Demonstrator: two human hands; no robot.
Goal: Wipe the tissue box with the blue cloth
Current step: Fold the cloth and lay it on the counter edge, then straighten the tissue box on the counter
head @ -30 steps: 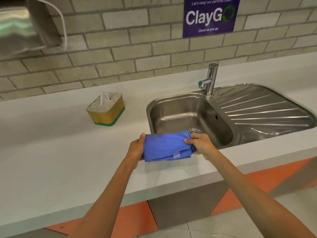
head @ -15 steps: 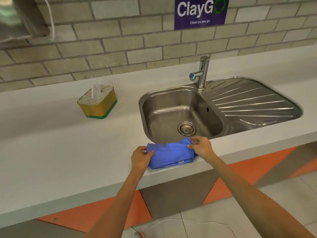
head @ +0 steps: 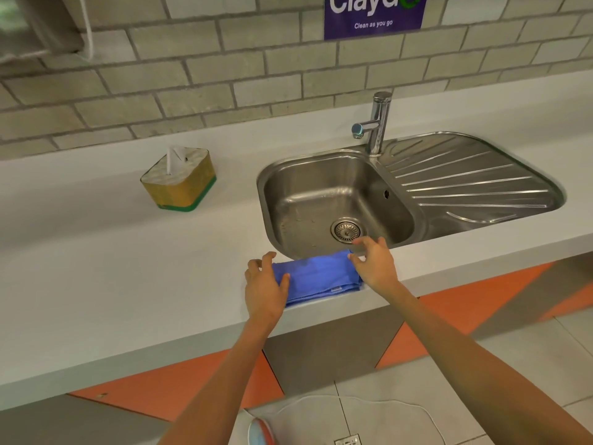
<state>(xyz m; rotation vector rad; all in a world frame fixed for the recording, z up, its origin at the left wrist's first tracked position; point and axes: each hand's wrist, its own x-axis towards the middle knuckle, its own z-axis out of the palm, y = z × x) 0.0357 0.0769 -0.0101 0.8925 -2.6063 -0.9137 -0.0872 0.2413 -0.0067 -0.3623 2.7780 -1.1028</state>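
Note:
The blue cloth (head: 316, 276) lies folded on the white counter (head: 128, 284), at its front edge just before the sink. My left hand (head: 263, 290) is at the cloth's left end with fingers spread and the thumb resting on the fabric. My right hand (head: 375, 264) is at the cloth's right end, fingers apart and lifted, gripping nothing. The tissue box (head: 179, 184), yellow with a green base and a white tissue sticking up, stands farther back on the counter, well to the left of both hands.
A steel sink (head: 266, 200) with a drainboard (head: 475, 184) and a chrome tap (head: 378, 123) sits right of the box. A brick wall with a purple sign (head: 373, 17) runs behind. A white cable (head: 353, 399) lies on the tiled floor below.
The cloth went from held up between both hands down onto the counter's front edge. Both hands have loosened and spread their fingers. The view has tilted downward.

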